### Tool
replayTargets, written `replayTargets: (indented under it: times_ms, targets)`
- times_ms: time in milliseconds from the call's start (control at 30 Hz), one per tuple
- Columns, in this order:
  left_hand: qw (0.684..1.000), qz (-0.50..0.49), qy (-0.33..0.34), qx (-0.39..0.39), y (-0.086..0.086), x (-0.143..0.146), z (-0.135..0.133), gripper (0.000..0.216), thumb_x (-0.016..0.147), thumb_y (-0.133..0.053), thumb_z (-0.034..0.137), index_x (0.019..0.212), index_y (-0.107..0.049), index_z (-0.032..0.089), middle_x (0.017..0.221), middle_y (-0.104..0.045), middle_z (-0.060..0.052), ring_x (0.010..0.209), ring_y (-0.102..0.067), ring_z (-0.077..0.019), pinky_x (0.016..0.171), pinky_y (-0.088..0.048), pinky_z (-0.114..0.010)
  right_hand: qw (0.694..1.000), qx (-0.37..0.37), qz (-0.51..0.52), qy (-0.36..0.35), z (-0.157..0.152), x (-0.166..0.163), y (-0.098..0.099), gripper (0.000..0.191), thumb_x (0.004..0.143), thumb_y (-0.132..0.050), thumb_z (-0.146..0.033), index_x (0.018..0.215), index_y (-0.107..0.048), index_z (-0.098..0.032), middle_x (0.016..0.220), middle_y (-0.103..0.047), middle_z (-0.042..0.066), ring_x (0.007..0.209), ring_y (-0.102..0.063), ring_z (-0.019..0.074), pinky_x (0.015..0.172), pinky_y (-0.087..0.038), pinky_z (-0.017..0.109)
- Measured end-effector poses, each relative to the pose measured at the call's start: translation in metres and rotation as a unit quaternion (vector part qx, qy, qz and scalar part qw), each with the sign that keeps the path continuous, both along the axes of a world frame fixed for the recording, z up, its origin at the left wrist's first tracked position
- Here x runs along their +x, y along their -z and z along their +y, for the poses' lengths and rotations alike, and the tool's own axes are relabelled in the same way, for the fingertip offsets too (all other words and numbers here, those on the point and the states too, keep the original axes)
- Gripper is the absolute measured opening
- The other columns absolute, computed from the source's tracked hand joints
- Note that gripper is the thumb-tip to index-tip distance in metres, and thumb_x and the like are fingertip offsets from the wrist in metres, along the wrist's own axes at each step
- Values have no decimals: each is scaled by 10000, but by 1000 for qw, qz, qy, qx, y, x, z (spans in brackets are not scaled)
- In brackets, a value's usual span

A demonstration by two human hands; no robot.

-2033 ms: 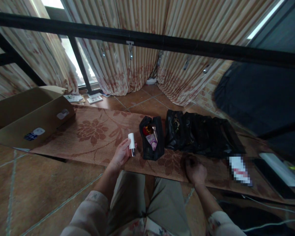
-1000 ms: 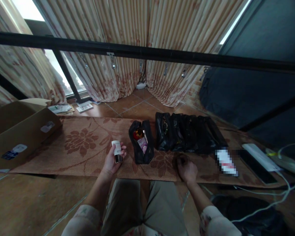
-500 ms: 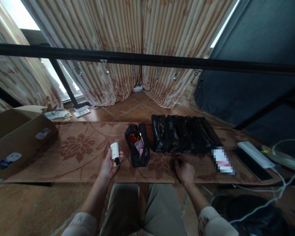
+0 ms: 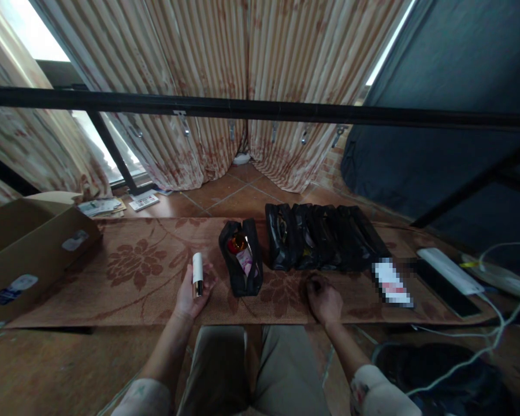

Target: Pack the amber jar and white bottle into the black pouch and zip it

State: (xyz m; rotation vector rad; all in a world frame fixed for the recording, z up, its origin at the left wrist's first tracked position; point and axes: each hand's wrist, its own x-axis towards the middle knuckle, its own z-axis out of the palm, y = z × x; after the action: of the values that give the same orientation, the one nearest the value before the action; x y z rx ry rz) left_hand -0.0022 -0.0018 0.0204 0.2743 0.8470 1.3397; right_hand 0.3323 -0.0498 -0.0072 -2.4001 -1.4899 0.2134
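Observation:
My left hand (image 4: 189, 296) holds a small white bottle (image 4: 197, 270) with a dark metallic base, upright above the floral mat (image 4: 143, 271). Just right of it stands an open black pouch (image 4: 241, 260) with an orange-capped item and a pink packet inside. My right hand (image 4: 323, 299) rests as a loose fist on the mat's near edge, right of the pouch; nothing shows in it. A row of several black pouches (image 4: 325, 242) lies behind that hand.
A cardboard box (image 4: 30, 248) sits at the left end of the mat. A black bar (image 4: 260, 110) crosses the view in front of curtains. A blurred packet (image 4: 390, 282), a dark flat device (image 4: 442, 280), a white power strip (image 4: 448, 270) and cables lie right.
The view has tilted and shifted a little. My left hand turned the white bottle, so it now shows narrower and more upright. My right hand stayed on the mat.

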Motion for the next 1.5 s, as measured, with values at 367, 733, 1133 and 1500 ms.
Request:
replayTargets:
  times_ms: [367, 733, 1133, 1500]
  targets:
    - [999, -34, 0, 28, 9, 0, 1, 145, 807, -527, 161, 883, -630, 94, 754, -639, -69, 672, -604, -142, 720, -544, -309, 1000, -2, -9, -10, -1, 0, -2, 270, 882, -444, -338, 997, -655, -216, 889, -667, 44, 701, -583, 127, 565, -298, 230]
    - [998, 2, 18, 63, 17, 1, -1, 531, 577, -645, -54, 1064, -592, 152, 1095, -658, -100, 898, -651, -179, 864, -498, -331, 1000, -18, -25, 5, -1, 3, 1, 315, 876, -449, -387, 1032, -654, -206, 863, -675, 61, 653, -577, 140, 536, -283, 236]
    - [990, 14, 114, 79, 21, -2, -5, 487, 656, -724, 51, 1102, -602, 202, 1149, -627, -76, 1020, -617, -242, 836, -529, -392, 998, -35, -46, -2, -1, 8, 6, 370, 873, -407, -431, 1038, -658, -214, 892, -688, 90, 667, -606, 197, 524, -310, 269]
    - [987, 6, 128, 96, 25, 0, -4, 424, 649, -712, 39, 1036, -621, 185, 1123, -641, -80, 1067, -592, -242, 870, -509, -391, 997, -50, -65, 6, -1, 12, 11, 412, 862, -395, -479, 1050, -657, -223, 829, -692, 105, 679, -627, 232, 523, -338, 283]
